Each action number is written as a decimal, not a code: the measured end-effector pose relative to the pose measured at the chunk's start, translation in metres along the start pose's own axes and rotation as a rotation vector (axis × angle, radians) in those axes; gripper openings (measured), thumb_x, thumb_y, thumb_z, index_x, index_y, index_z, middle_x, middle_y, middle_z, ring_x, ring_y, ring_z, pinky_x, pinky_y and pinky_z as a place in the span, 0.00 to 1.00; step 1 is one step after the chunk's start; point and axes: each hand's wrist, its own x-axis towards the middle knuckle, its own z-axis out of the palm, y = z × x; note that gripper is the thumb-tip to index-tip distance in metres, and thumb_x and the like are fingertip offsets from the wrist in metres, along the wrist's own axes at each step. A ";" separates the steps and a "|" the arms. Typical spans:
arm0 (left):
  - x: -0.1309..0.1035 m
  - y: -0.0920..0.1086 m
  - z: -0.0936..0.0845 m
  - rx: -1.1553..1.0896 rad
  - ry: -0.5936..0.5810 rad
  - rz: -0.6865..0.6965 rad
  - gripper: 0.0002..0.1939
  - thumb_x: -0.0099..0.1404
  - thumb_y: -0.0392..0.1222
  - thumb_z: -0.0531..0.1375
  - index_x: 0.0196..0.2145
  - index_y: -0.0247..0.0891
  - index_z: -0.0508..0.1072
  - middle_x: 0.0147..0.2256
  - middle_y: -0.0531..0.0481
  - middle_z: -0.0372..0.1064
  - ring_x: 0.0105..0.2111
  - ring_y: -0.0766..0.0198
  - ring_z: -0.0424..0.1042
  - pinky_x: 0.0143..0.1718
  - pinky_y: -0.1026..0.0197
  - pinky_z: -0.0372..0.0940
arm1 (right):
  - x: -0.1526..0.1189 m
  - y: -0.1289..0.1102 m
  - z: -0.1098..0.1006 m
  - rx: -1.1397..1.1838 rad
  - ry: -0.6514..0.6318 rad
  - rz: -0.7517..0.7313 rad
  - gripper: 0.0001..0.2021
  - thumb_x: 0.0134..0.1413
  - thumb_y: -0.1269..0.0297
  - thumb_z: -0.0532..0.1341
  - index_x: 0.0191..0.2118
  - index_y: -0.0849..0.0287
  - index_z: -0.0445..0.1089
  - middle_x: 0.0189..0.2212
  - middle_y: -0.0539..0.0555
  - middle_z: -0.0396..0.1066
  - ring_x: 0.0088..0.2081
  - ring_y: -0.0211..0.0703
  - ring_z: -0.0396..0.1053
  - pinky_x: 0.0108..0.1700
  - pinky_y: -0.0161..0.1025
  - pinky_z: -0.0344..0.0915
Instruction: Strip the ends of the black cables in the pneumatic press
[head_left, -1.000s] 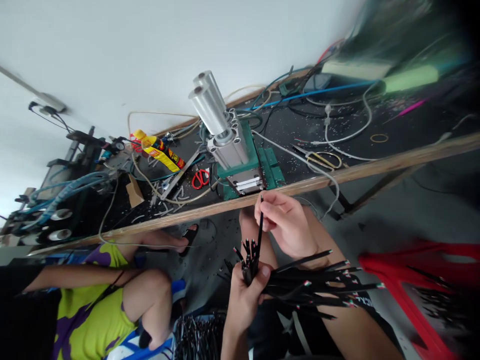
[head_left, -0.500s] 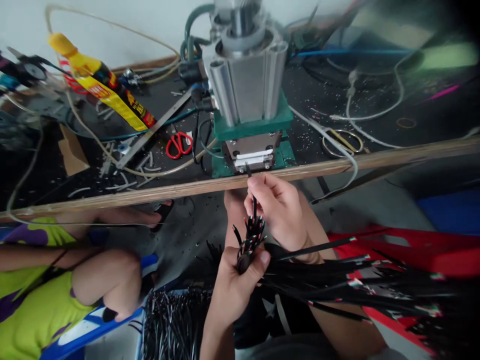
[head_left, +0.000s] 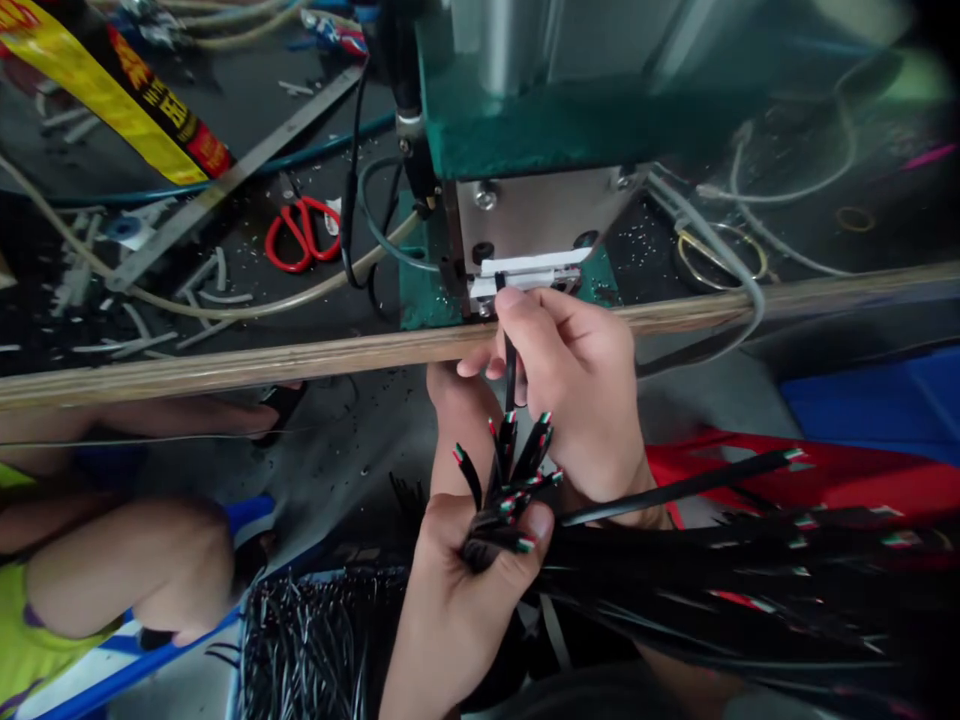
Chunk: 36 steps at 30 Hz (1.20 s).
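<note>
My left hand (head_left: 461,605) is closed around a bundle of black cables (head_left: 491,515), whose cut ends show red, green and white wire tips. Between thumb and fingers, my right hand (head_left: 581,385) pinches a single black cable (head_left: 511,375). That cable's upper end is at the white strips (head_left: 534,280) in the mouth of a press with a green frame (head_left: 525,140) and a metal plate (head_left: 536,215). Whether the tip sits inside the slot I cannot tell. Long black cables (head_left: 675,560) stretch off to the right below my right hand.
Red-handled scissors (head_left: 304,232), a metal ruler (head_left: 236,185), a yellow bottle (head_left: 124,90) and tube scraps lie left of the press. Gold-handled scissors (head_left: 720,255) lie right. Below the wooden bench edge (head_left: 337,358) stand a bin of black cables (head_left: 315,640) and another person's leg (head_left: 127,560).
The view has come closer to the press. My right hand has moved the cable's tip up to the white strips. My left hand keeps its hold on the bundle, whose ends have spread apart.
</note>
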 end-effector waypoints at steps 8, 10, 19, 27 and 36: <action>0.004 -0.006 -0.008 -0.010 -0.001 0.000 0.21 0.60 0.63 0.80 0.24 0.45 0.84 0.18 0.51 0.64 0.22 0.56 0.69 0.21 0.59 0.64 | -0.001 -0.007 0.005 0.000 0.039 0.056 0.24 0.76 0.59 0.63 0.24 0.53 0.61 0.21 0.48 0.58 0.40 0.49 0.84 0.38 0.39 0.74; 0.006 -0.006 -0.009 0.019 -0.015 0.007 0.22 0.61 0.64 0.79 0.24 0.45 0.84 0.18 0.51 0.65 0.22 0.56 0.68 0.21 0.59 0.63 | -0.001 -0.008 0.005 -0.004 0.038 0.067 0.24 0.76 0.59 0.62 0.24 0.53 0.60 0.22 0.49 0.61 0.40 0.48 0.83 0.38 0.39 0.74; 0.002 -0.009 -0.008 0.004 0.026 -0.005 0.23 0.63 0.62 0.79 0.24 0.44 0.81 0.21 0.50 0.65 0.29 0.53 0.72 0.28 0.58 0.67 | 0.001 -0.009 0.006 0.022 0.039 0.081 0.25 0.75 0.59 0.63 0.23 0.53 0.61 0.22 0.50 0.69 0.37 0.47 0.83 0.34 0.38 0.71; -0.004 -0.013 -0.005 -0.012 0.112 0.022 0.20 0.63 0.58 0.79 0.27 0.43 0.83 0.32 0.47 0.75 0.37 0.51 0.75 0.42 0.54 0.70 | 0.002 -0.010 0.007 0.045 0.041 0.101 0.23 0.74 0.61 0.62 0.23 0.54 0.63 0.22 0.50 0.69 0.38 0.47 0.83 0.36 0.38 0.72; 0.004 -0.023 -0.025 0.016 -0.015 -0.040 0.19 0.64 0.58 0.80 0.30 0.42 0.84 0.25 0.50 0.71 0.25 0.60 0.64 0.27 0.60 0.62 | -0.001 -0.006 0.004 0.056 0.014 0.064 0.22 0.76 0.53 0.67 0.27 0.54 0.70 0.27 0.51 0.77 0.40 0.49 0.83 0.44 0.42 0.77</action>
